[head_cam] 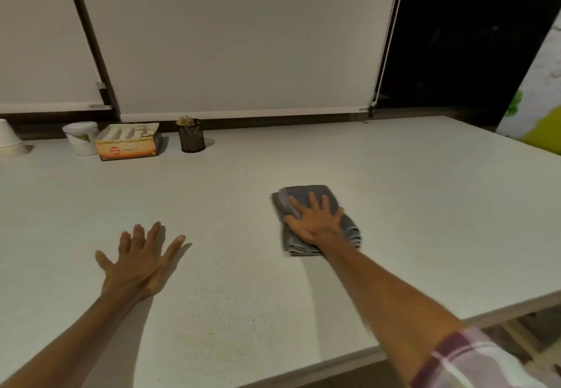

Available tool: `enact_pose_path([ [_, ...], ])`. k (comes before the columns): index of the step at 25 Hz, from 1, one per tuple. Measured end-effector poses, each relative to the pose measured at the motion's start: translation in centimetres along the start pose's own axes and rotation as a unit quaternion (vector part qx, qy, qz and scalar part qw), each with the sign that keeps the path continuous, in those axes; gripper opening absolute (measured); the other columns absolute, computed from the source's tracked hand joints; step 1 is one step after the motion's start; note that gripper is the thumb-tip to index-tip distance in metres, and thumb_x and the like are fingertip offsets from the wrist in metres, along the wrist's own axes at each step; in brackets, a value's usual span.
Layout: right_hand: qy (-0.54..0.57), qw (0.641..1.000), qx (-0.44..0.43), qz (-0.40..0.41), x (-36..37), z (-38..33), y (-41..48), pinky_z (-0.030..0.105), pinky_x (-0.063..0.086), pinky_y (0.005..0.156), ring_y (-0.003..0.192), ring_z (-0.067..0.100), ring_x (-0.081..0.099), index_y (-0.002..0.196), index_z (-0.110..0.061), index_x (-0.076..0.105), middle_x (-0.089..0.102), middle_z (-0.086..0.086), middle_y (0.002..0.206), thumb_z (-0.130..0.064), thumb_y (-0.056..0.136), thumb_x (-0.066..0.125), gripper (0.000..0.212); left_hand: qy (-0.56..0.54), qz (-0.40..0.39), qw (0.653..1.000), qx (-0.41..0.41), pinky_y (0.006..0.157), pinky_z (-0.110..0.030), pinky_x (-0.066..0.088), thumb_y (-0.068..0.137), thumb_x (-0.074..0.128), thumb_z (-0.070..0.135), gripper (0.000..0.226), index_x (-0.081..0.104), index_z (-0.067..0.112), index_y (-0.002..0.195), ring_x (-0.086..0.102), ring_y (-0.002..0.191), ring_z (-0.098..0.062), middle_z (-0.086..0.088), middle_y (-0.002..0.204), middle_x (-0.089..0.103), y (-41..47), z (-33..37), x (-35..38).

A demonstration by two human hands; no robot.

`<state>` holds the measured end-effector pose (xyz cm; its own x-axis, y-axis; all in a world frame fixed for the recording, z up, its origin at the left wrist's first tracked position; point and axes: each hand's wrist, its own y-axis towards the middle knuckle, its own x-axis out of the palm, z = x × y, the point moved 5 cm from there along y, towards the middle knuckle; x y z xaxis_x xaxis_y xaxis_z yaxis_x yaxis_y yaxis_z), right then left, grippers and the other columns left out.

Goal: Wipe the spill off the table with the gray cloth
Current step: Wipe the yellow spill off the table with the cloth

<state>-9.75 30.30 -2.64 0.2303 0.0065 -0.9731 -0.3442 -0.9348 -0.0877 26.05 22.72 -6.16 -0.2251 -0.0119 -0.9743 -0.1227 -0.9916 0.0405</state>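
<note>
The gray cloth (315, 219) lies folded into several layers on the white table (394, 190), right of centre and well in from the near edge. The right hand (317, 220) rests flat on top of it, fingers spread and pressing down rather than curled around anything; it pins the cloth without gripping it. The left hand (138, 258) lies open and flat on the bare table well to the left, holding nothing, apparently bracing.

The cloth looks soft, light and limp. Its stacked folds show at the near edge, and the far-left corner is slightly fanned, so the layers may slide over one another or unfold if pushed from one corner. A broad palm over the middle, as now, probably serves best: the pressure is spread, the folds stay together, and the whole pad travels in one piece. The table looks smooth, so the pad should glide easily.

No spill can be made out on the table; whether any wet patch lies under or beside the cloth cannot be told.

Along the far edge, well clear of the cloth, stand stacked paper cups (10, 142), a white tub (81, 137), an orange box (130, 142) and a black mesh holder (191, 136).
</note>
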Motion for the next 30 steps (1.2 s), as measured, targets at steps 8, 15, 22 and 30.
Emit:
enact_pose_path([
  [8,0.006,0.99,-0.14,0.011,4.2,-8.3,-6.3,0.067,-0.013,0.11,0.15,0.029,-0.01,0.147,-0.055,0.011,-0.002,-0.002,0.165,-0.074,0.081,0.026,0.07,-0.002,-0.009,1.0,-0.005,0.115,-0.064,-0.007,0.077,0.003,0.083,0.093,0.004,0.033,0.155,-0.004,0.152,-0.029,-0.005,0.166,-0.004,-0.6,0.7,-1.1],
  [15,0.003,0.993,-0.097,0.064,1.7,2.4,-10.7,0.063,-0.005,0.113,0.151,0.017,0.001,0.145,-0.057,0.017,0.007,-0.011,0.164,-0.079,0.075,0.026,0.074,0.013,0.005,1.0,0.0,0.116,-0.062,-0.004,0.072,-0.002,0.087,0.1,0.01,0.032,0.155,0.0,0.152,-0.033,-0.008,0.165,-0.001,-0.9,0.5,-1.1],
  [22,0.005,0.999,-0.014,0.03,1.0,2.7,-8.6,0.075,-0.006,0.106,0.149,0.037,-0.01,0.149,-0.052,0.007,-0.004,-0.001,0.165,-0.074,0.083,0.029,0.073,0.004,0.0,1.0,0.005,0.114,-0.061,-0.011,0.073,0.001,0.088,0.099,0.009,0.033,0.155,-0.004,0.152,-0.029,-0.006,0.165,-0.004,-0.8,1.0,-1.2],
  [30,-0.012,0.993,-0.121,0.01,5.4,-13.9,-13.0,0.079,-0.028,0.087,0.14,0.054,-0.021,0.151,-0.044,0.011,-0.007,0.015,0.163,-0.078,0.082,0.025,0.079,0.026,0.005,1.0,0.002,0.113,-0.066,-0.009,0.066,-0.004,0.092,0.107,0.012,0.032,0.154,-0.001,0.152,-0.033,-0.008,0.165,0.0,-0.7,0.7,-0.9],
])
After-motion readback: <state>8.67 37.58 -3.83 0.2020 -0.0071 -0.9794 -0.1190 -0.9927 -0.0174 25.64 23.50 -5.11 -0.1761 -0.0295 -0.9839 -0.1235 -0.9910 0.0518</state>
